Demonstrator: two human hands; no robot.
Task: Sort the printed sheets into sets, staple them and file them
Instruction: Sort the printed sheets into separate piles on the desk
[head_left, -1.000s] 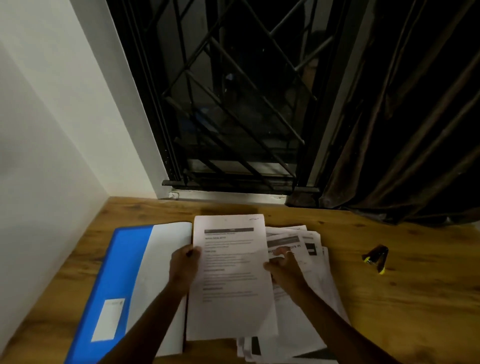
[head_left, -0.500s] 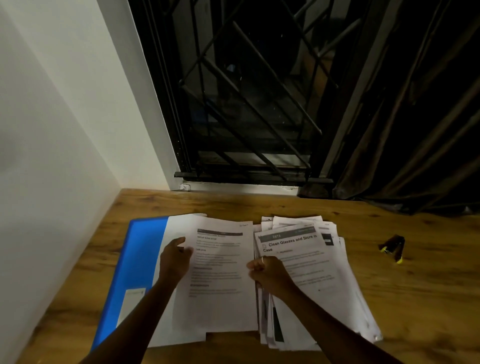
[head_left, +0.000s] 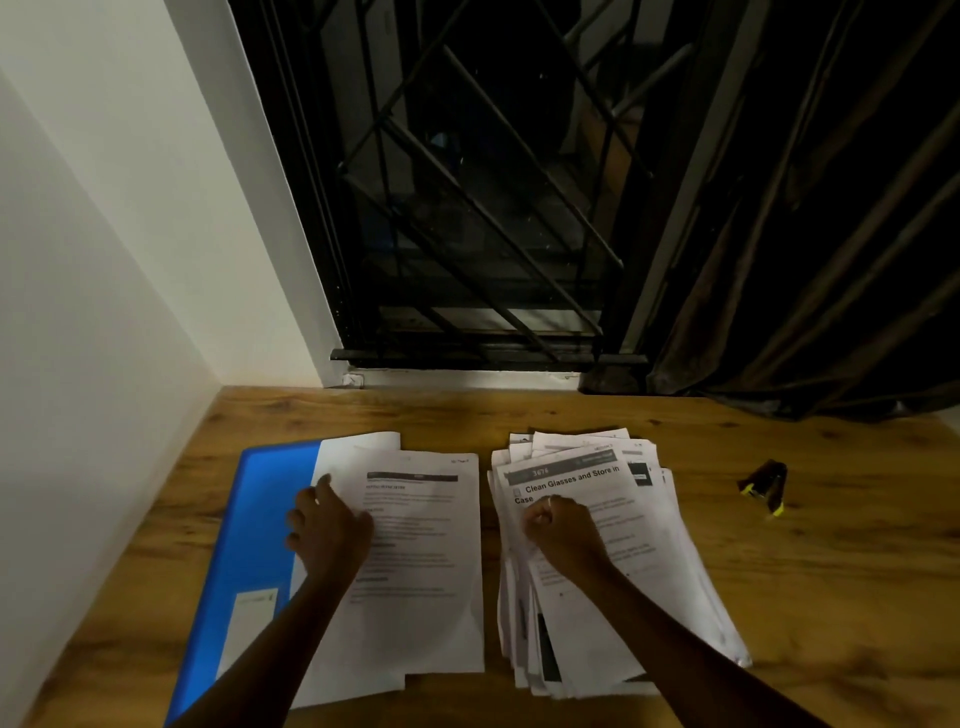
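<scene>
A blue folder (head_left: 260, 525) lies open at the left of the wooden table (head_left: 831, 571). On it rests a small set of printed sheets (head_left: 426, 561). My left hand (head_left: 327, 525) holds the top sheet at its left edge, thumb on the paper and fingers curled at the edge. To the right sits a loose stack of printed sheets (head_left: 649, 561), topped by a page headed "Clean Glasses and Store in Case". My right hand (head_left: 561, 525) rests on that page as a fist; I see nothing gripped in it. A black and yellow stapler (head_left: 763, 486) lies further right.
A white wall (head_left: 104, 312) closes off the left side of the table. Behind the table is a dark window with a metal grille (head_left: 467, 208), and a dark curtain (head_left: 831, 260) hangs at the right. Bare wood shows between the two paper piles and around the stapler.
The sheet I held up in both hands now lies on the set on the folder. My right hand let go of it and moved onto the loose stack. The view shifted left.
</scene>
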